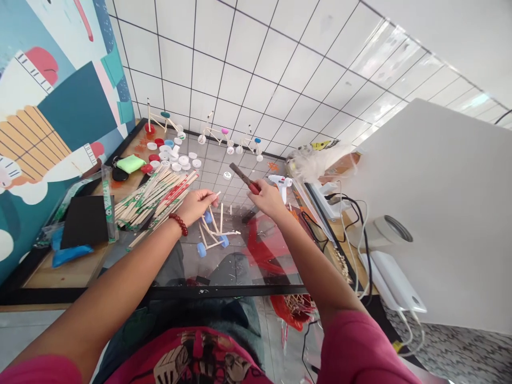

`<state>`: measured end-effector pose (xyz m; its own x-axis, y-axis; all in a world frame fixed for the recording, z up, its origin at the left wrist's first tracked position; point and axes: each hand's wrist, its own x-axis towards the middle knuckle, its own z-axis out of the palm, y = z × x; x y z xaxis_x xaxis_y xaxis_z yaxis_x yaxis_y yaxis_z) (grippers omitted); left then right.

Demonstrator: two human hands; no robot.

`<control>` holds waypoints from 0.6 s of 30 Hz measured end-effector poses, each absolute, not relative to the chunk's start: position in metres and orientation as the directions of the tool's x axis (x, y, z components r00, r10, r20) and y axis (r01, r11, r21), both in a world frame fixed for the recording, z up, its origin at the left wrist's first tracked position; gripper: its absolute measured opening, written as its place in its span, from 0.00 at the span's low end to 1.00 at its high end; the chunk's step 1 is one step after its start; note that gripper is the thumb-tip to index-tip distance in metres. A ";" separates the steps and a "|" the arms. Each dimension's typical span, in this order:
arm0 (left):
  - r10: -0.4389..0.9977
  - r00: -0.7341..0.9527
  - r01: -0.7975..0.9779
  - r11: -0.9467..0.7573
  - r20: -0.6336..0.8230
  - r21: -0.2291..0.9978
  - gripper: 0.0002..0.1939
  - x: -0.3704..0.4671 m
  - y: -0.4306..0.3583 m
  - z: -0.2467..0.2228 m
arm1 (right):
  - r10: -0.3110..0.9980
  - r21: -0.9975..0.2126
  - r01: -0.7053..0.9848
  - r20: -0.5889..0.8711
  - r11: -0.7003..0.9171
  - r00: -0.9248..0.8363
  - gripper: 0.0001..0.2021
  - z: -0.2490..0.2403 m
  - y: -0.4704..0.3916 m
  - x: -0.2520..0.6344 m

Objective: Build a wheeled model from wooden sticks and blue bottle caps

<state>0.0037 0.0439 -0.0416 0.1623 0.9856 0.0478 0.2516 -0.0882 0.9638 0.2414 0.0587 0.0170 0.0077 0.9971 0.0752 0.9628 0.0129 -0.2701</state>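
Left hand (195,205) pinches a short stick piece (218,195) between thumb and fingertips, its pale end protruding toward the right hand (267,198); right hand is closed around the red handles of a pair of pliers (245,178), metal end directed away from the wearer and to the left, apart from the stick piece. The stick frame (219,233) with blue caps (201,249) stands on the glass-topped counter (248,290), just below the left hand's fingers and on the wearer's side of the pliers; contact between fingers and frame cannot be determined. A pile of wooden sticks (152,200) lies beside the left hand; a glue gun (281,183) lies just beyond the right hand; a single white cap (228,175) lies near the pliers.
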 end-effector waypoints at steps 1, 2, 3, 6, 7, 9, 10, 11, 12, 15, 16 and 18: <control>0.986 0.161 0.231 -0.087 0.049 0.969 0.18 0.004 0.044 -0.042 | 0.998 -0.247 0.969 0.060 -0.001 0.016 0.19 0.018 0.058 0.244; 0.985 0.163 0.209 -0.084 0.050 0.974 0.17 0.004 0.045 -0.042 | 0.999 -0.233 0.972 0.034 -0.017 0.026 0.21 0.018 0.056 0.247; 0.985 0.165 0.183 -0.081 0.050 0.980 0.17 0.004 0.045 -0.042 | 0.999 -0.222 0.974 0.009 -0.033 0.036 0.24 0.016 0.054 0.249; 0.979 0.200 0.105 -0.058 0.036 0.993 0.18 0.002 0.046 -0.037 | 0.999 -0.184 0.982 -0.024 -0.051 0.047 0.27 0.006 0.047 0.253; 0.975 0.221 0.080 -0.047 0.029 0.996 0.18 0.001 0.046 -0.035 | 0.999 -0.167 0.985 -0.017 -0.041 0.039 0.28 0.001 0.045 0.254; 0.962 0.273 0.041 -0.029 0.017 0.999 0.19 -0.003 0.048 -0.030 | 1.000 -0.137 0.990 0.010 -0.018 0.020 0.28 -0.007 0.041 0.256; 0.956 0.291 0.029 -0.023 0.014 0.999 0.20 -0.004 0.048 -0.029 | 1.000 -0.129 0.992 0.022 -0.011 0.014 0.28 -0.010 0.039 0.257; 0.953 0.304 0.021 -0.018 0.010 1.000 0.21 -0.006 0.049 -0.028 | 0.999 -0.127 0.992 0.032 -0.007 0.011 0.28 -0.012 0.038 0.258; 0.950 0.311 0.017 -0.010 0.004 1.000 0.22 -0.007 0.050 -0.027 | 0.999 -0.131 0.991 0.038 -0.006 0.011 0.27 -0.014 0.036 0.259; 0.952 0.306 0.014 0.013 -0.017 1.000 0.27 -0.008 0.051 -0.029 | 0.999 -0.167 0.986 0.036 -0.002 0.008 0.24 -0.017 0.032 0.260; 0.954 0.298 0.013 0.009 -0.012 1.000 0.28 -0.008 0.052 -0.031 | 0.999 -0.184 0.983 0.033 0.000 0.006 0.24 -0.018 0.031 0.261; 0.960 0.278 0.027 -0.030 0.021 0.999 0.29 -0.007 0.052 -0.034 | 0.999 -0.213 0.977 0.035 0.007 0.000 0.23 -0.019 0.028 0.263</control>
